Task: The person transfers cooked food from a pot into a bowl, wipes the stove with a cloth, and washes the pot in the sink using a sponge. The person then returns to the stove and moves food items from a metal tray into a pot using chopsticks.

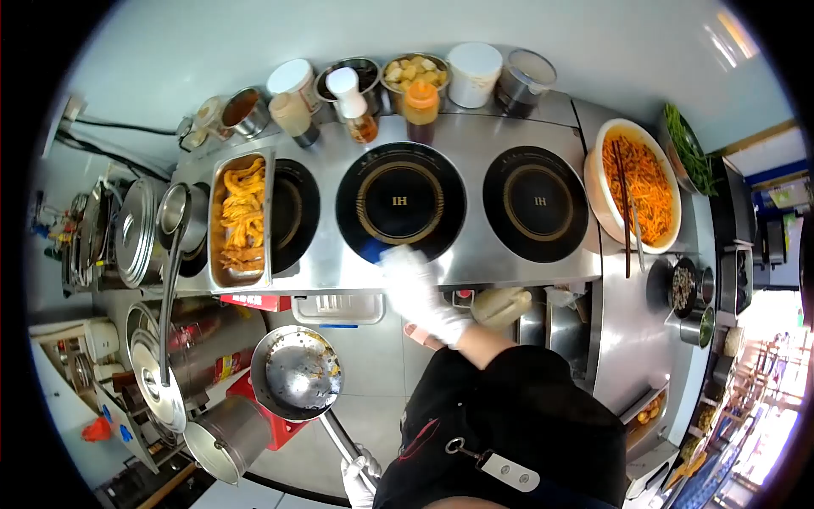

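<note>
My left hand [363, 475], in a white glove, is closed around the handle of a frying pan [298, 373]. The pan hangs to the left of my body, its inside marked with brown and orange residue. My right hand [411, 276], also white-gloved, reaches to the counter's front edge at the lower rim of the middle induction plate [401, 202]. Its fingers are smeared by motion. A small dark blue patch shows beside the fingertips, too blurred to identify.
Flanking plates [536, 204] sit left and right. A tray of yellow food [243, 216] stands left; a bowl of orange shreds [600, 199] with chopsticks stands right. Bottles [420, 110] and tubs [473, 75] line the back. A long ladle [170, 288] and pots [229, 437] are at left.
</note>
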Demonstrator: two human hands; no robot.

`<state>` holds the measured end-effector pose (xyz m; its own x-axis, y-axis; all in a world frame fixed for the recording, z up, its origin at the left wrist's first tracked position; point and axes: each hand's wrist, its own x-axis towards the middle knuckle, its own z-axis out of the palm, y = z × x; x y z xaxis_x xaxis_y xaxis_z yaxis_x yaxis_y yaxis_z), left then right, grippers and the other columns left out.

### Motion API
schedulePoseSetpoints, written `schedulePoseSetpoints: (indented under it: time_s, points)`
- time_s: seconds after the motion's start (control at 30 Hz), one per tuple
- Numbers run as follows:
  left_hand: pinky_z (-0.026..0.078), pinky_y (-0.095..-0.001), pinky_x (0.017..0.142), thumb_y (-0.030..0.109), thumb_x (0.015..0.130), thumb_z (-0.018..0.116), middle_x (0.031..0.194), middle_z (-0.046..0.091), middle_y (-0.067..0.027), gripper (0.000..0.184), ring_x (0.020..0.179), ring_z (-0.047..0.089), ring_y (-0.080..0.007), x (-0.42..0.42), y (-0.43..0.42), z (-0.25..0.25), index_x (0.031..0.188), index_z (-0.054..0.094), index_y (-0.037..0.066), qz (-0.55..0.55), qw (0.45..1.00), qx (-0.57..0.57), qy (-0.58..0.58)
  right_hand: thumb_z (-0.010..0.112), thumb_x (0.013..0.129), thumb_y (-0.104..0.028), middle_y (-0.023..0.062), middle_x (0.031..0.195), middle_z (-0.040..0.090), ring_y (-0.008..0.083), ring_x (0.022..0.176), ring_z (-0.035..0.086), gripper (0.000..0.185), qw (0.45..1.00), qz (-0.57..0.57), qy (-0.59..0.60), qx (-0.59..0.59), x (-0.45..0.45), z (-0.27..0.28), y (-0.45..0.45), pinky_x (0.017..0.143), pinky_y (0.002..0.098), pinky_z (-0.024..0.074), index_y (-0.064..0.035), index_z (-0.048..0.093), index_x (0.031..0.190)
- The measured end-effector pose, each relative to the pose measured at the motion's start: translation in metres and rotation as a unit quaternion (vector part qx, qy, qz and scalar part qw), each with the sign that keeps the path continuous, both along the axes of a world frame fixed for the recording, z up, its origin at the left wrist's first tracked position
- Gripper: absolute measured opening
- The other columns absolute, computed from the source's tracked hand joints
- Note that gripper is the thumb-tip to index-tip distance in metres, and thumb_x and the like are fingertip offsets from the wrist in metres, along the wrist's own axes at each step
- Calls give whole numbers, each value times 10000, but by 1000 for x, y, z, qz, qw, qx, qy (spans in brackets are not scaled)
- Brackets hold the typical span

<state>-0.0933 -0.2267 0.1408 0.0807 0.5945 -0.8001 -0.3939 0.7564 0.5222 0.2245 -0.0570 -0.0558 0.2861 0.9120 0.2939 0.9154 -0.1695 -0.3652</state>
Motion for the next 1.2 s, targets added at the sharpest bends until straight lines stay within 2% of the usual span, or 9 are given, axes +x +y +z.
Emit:
schedulePoseSetpoints:
  time_s: [0.03, 0.13, 0.23, 0.43, 0.63, 0.77, 0.97, 1.07, 1.2]
  points:
    - [425, -240, 456, 73, 770, 643, 694, 500, -28, 331, 511, 486, -122, 5, 4, 3, 1076, 525, 30, -3, 1000, -2, 2, 414, 918, -213, 132, 1444, 423, 344, 1338, 372, 458, 981, 107, -122, -103, -18, 25, 7, 1114, 542, 235, -116, 482, 1361]
    - [427, -248, 445, 69, 772, 635, 696, 489, -27, 326, 505, 473, -125, 1, 11, -4, 1075, 519, 32, -26, 1000, -7, 1, 423, 911, -232, 118, 1469, 397, 347, 1351, 355, 471, 986, 113, -82, -96, -2, 26, 3, 1108, 543, 241, -110, 485, 1362]
    - [431, -255, 441, 74, 780, 631, 705, 484, -35, 332, 504, 472, -127, 1, 17, -8, 1085, 509, 25, -49, 998, -2, -31, 540, 847, -209, 148, 1274, 547, 360, 1225, 465, 361, 994, -23, -96, -57, 82, 46, -53, 1041, 553, 306, -104, 613, 1185]
    - [440, -256, 448, 66, 786, 623, 711, 496, -49, 336, 508, 484, -137, 0, 27, -12, 1098, 508, 21, -73, 996, -7, -54, 551, 873, -254, 112, 1379, 451, 321, 1295, 381, 445, 918, -338, -177, -106, 216, 21, -203, 1084, 509, 261, -133, 519, 1300]
    - [430, -245, 456, 72, 768, 633, 709, 505, -49, 330, 524, 488, -136, -16, 18, -15, 1077, 528, 23, -95, 995, 9, -35, 626, 777, -204, 146, 1212, 558, 353, 948, 565, 362, 840, -509, -102, -155, 248, 42, -281, 818, 450, 485, -105, 611, 1126]
    - [420, -234, 468, 76, 758, 640, 708, 508, -40, 334, 531, 482, -132, -34, -2, -18, 1071, 531, 29, -92, 995, 13, -34, 656, 751, -186, 156, 1125, 593, 364, 943, 569, 326, 808, -554, -153, -130, 225, 70, -353, 808, 454, 499, -96, 644, 1063]
    - [431, -235, 517, 85, 747, 647, 722, 517, -39, 351, 576, 496, -132, -114, -61, -42, 1074, 529, 32, -64, 996, 34, -42, 635, 801, -220, 122, 1266, 535, 352, 1082, 529, 442, 740, -636, -107, -190, 179, 72, -436, 881, 450, 484, -146, 588, 1234]
    - [442, -241, 556, 85, 736, 650, 739, 528, -45, 367, 612, 507, -136, -165, -104, -46, 1078, 529, 33, -47, 997, 50, -18, 536, 902, -358, 81, 1529, 268, 349, 1339, 338, 547, 697, -638, 68, -319, 145, 53, -473, 1033, 544, 369, -252, 400, 1421]
    - [438, -239, 601, 76, 719, 647, 757, 536, -47, 383, 637, 506, -142, -228, -163, -56, 1082, 531, 36, -40, 997, 58, 15, 527, 910, -268, 103, 1506, 311, 377, 1328, 355, 549, 757, -593, 13, -274, 103, 21, -518, 1029, 527, 392, -230, 374, 1437]
